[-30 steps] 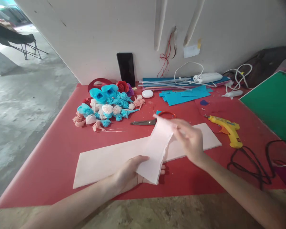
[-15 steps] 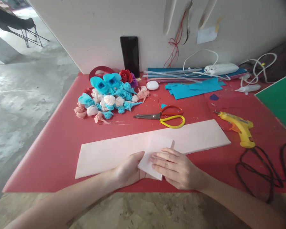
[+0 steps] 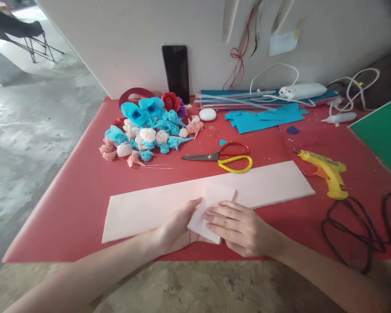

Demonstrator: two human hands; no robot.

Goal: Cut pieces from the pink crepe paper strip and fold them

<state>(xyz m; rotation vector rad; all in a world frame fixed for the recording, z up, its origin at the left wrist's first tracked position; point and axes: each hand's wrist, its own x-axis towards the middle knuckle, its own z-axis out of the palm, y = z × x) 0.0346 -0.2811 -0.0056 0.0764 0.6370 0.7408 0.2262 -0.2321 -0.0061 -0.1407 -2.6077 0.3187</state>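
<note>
A small folded piece of pale paper (image 3: pixel 211 200) lies across the palm of my left hand (image 3: pixel 177 226), whose thumb is raised at its left edge. The other left fingers are hidden beneath it. My right hand (image 3: pixel 241 228) presses its fingers on top of the same piece, so it is held between both hands. Behind the hands, a long pale pink paper strip (image 3: pixel 143 208) rests on the red table, partly covered by them. Scissors (image 3: pixel 220 157) with one red and one yellow handle lie just beyond the strip.
Paper flowers (image 3: pixel 150 130) in blue, pink and white are heaped at the back left. A phone (image 3: pixel 176 71) leans on the wall. Blue paper strips (image 3: pixel 263 118) lie at the back. On the right is a yellow glue gun (image 3: pixel 326 171) with a looped black cable (image 3: pixel 355 230).
My left thumb has lifted slightly off the folded paper's edge. The whole view has shifted a little; the right hand keeps its place on the paper.
</note>
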